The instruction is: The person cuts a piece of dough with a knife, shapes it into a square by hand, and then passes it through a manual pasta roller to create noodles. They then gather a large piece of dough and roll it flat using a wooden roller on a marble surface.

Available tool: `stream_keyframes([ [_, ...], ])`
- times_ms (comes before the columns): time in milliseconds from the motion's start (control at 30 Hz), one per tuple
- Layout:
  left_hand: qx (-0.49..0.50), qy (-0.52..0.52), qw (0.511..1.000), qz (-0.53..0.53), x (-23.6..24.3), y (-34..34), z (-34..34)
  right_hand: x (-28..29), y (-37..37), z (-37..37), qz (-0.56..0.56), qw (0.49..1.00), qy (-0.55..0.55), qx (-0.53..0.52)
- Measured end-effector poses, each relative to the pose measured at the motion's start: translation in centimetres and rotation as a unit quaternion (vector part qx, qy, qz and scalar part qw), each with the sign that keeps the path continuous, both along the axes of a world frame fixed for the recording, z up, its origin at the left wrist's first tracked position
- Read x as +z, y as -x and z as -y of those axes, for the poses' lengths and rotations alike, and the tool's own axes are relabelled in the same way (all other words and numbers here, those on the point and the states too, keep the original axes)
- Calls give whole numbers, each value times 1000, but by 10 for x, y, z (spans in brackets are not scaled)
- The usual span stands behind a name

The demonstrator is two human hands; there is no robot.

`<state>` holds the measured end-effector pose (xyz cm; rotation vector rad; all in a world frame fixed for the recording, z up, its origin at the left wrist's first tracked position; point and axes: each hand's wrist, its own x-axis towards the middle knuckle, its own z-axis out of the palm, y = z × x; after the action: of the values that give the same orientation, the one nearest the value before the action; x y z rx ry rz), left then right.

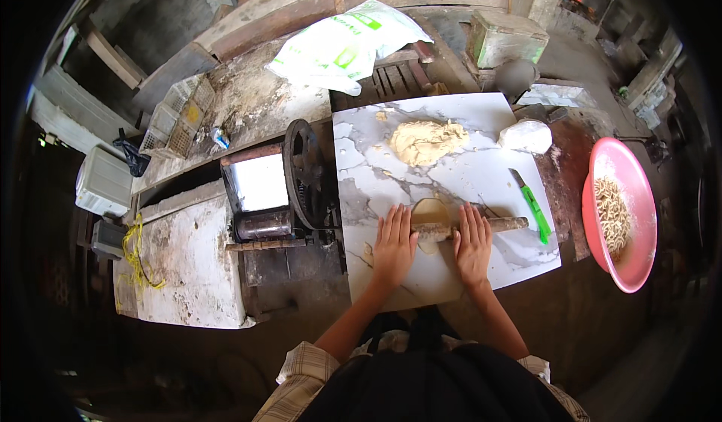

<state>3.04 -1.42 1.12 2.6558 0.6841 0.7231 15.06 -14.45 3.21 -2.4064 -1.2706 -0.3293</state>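
A wooden rolling pin [511,223] lies crosswise over a thin, flattened piece of pale dough [431,208] on a white marble-patterned board [444,286]. Stretched fingers of my left hand [395,243] rest flat on the pin's left part. Beside it my right hand [472,247] also lies flat across the pin, fingers straight and not wrapped round it. Farther back on the board sits a large, rough lump of yellowish dough [427,144]. A green-handled cutter knife [534,205] lies to the right of my right hand, its blade pointing away.
A white bundle [526,136] sits at the board's right edge. Beyond it stands a pink basin [647,204] with many small pale pieces [614,217]. Left of the board is a hand-wheel roller machine [302,174]. A white sack [342,46] and a plastic crate [178,115] lie behind.
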Motion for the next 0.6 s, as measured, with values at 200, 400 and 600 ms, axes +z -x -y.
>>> stream_keyframes([
  [200,-30,13,999,-5,9,26,20,0,32,34,-24,1000,-9,-8],
  [400,-158,20,986,54,17,29,-10,9,15,45,10,1000,6,26],
  [600,-227,79,965,101,40,2,-34,25,-18,55,-6,998,-3,57],
])
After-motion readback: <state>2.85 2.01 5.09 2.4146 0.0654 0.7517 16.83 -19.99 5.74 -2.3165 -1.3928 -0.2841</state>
